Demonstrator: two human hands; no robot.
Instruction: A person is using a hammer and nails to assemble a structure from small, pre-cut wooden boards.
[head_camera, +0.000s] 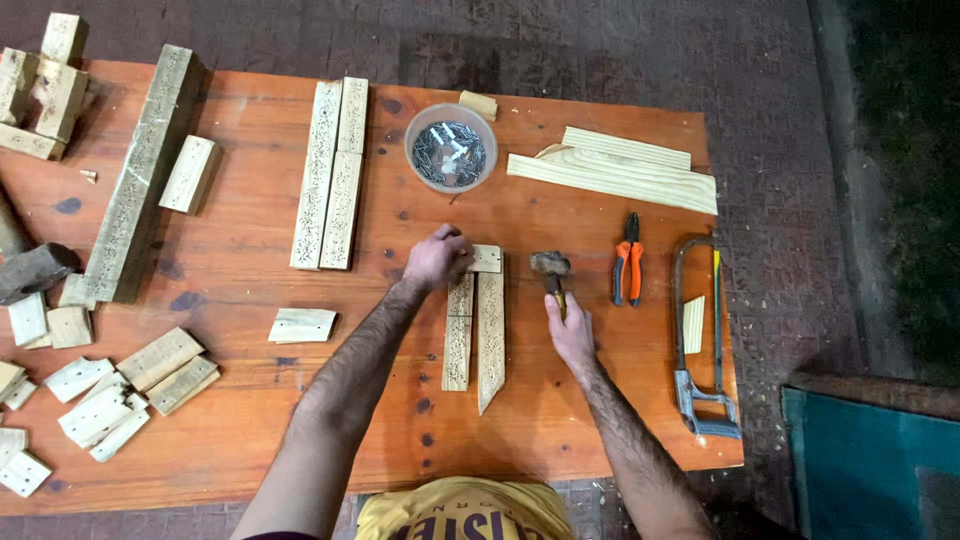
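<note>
2 narrow slats (476, 335) lie side by side at table middle, small cross block (487, 259) across far ends. My left hand (436, 260) presses on block's left end, fingers curled together, maybe pinching nail; cannot tell. My right hand (571, 335) clamped on hammer (551, 270) handle, head just right of block. Judging: pieces aligned, nailing barely begun. Nail bowl (451, 147) far, pliers (627, 262) and hacksaw (700, 340) right, near table edge (600, 478). Bare wood near slats leaves swing room.

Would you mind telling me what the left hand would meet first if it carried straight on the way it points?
The left hand points up and right; probably the round clear plastic bowl of nails, though height is unclear.
</note>
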